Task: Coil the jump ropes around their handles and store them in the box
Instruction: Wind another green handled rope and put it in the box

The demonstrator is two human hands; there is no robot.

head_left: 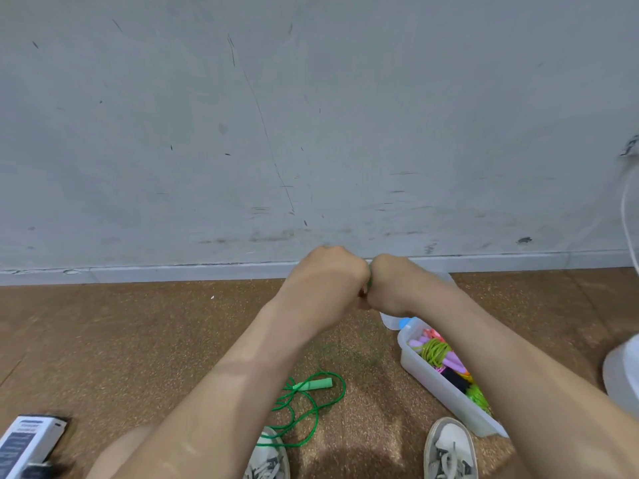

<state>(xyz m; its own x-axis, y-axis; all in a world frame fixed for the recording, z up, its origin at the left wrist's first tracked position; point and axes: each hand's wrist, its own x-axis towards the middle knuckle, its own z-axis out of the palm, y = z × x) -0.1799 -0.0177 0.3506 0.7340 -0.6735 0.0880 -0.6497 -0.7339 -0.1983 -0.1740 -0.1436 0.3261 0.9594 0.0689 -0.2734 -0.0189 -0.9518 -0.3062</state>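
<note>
Two bare forearms (242, 375) are being stretched forward above white laced sneakers (449, 447) planted on speckled, cork-like brown flooring (138, 340). The left hand (328, 278) and right hand (390, 285) are being held as tight fists, knuckles pressed together, fingers curled around a thin sliver of the green jump rope (313, 383); how much is being gripped cannot be told. Its smooth cord is being left in loose loops at 6 o'clock from the fists, with one tapered plastic handle (316, 382) among them. At 4 o'clock, coiled ropes (436, 350) in yellow-green, purple and pink are being held in a translucent rectangular box (428, 378). At 12 o'clock, a scuffed grey wall (207, 133) is being faced.
</note>
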